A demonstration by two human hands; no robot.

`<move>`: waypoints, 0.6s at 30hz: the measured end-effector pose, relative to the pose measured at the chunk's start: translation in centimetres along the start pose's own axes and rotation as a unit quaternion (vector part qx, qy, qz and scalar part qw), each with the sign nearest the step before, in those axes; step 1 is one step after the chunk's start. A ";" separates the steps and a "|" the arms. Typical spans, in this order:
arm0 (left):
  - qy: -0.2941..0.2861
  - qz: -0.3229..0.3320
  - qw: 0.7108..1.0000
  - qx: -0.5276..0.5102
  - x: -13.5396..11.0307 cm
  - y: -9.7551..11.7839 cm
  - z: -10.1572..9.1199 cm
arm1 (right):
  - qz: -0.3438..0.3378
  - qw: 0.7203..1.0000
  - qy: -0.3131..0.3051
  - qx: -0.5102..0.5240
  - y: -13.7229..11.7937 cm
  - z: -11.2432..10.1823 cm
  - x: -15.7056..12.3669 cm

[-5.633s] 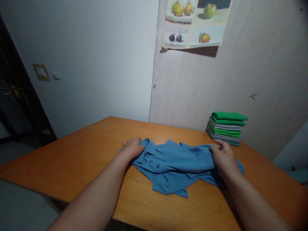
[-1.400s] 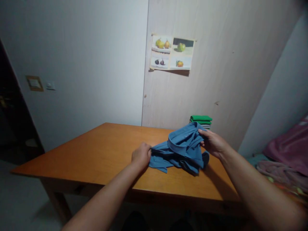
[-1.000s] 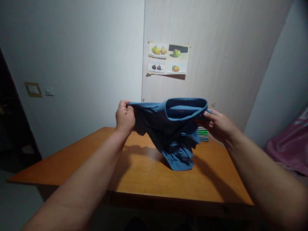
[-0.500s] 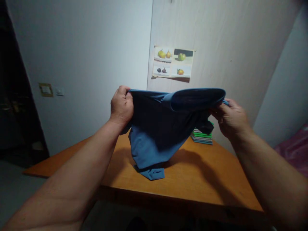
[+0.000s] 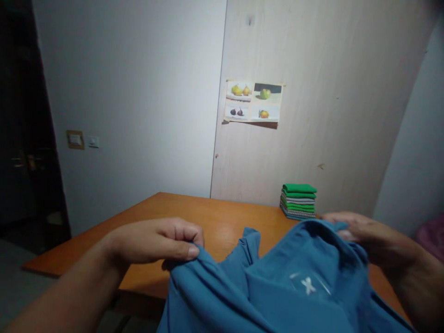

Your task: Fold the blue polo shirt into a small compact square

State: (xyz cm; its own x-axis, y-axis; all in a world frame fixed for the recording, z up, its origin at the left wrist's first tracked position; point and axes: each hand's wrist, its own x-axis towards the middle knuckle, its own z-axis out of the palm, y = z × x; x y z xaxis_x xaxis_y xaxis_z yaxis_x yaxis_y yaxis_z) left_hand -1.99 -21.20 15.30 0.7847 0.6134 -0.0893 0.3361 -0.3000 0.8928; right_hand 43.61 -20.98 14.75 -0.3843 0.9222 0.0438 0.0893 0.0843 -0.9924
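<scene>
A blue shirt (image 5: 215,296) hangs between my two hands at the bottom of the view, over the table's near edge. My left hand (image 5: 173,240) pinches a fold of its fabric, thumb on top. On the other side, my right hand (image 5: 350,226) grips the shirt beside the neck opening; its fingers are partly hidden by the cloth and slightly blurred. A white X-shaped mark shows on the fabric below the neckline. The shirt's lower part falls out of view.
An orange-brown wooden table (image 5: 194,210) stretches out ahead. At its back right stands a stack of folded cloths (image 5: 299,201), green, grey and patterned. On the wall behind hangs a fruit picture sheet (image 5: 254,102). A dark doorway (image 5: 27,138) is at the left.
Both hands have come down and closer with the shirt. Its neck area and white mark now face me, and the folded stack behind is uncovered.
</scene>
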 end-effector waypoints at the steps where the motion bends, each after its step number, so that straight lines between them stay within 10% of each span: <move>1: 0.022 0.000 1.000 0.010 1.6 -0.5 -1.2 | -0.006 1.000 0.006 -0.003 0.2 -0.2 2.2; 4: 0.300 0.052 0.951 0.062 7.4 -2.0 -5.9 | -0.092 0.984 0.151 0.008 0.1 -1.4 9.5; 6: 0.555 0.054 0.824 0.100 11.0 -3.4 -8.9 | -0.165 0.952 0.258 -0.005 0.5 -2.6 13.5; 8: 0.651 0.030 0.738 0.178 13.3 -5.7 -10.5 | -0.193 0.918 0.346 -0.022 2.0 -3.8 16.0; 13: 0.463 -0.020 0.861 0.209 14.4 -14.3 -8.2 | -0.088 0.919 0.369 -0.107 9.8 -5.1 16.6; 18: 0.357 -0.056 0.914 0.185 13.4 -19.5 -3.3 | -0.017 0.944 0.295 -0.149 17.1 -2.2 15.5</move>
State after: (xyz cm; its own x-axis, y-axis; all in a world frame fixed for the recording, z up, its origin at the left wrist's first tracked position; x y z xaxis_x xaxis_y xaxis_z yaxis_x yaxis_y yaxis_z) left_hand 0.21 -4.72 -1.83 0.2386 0.9362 0.2581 0.6503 -0.3514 0.6735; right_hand 41.21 -4.36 -1.34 0.1781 0.9593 0.2193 0.3749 0.1399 -0.9164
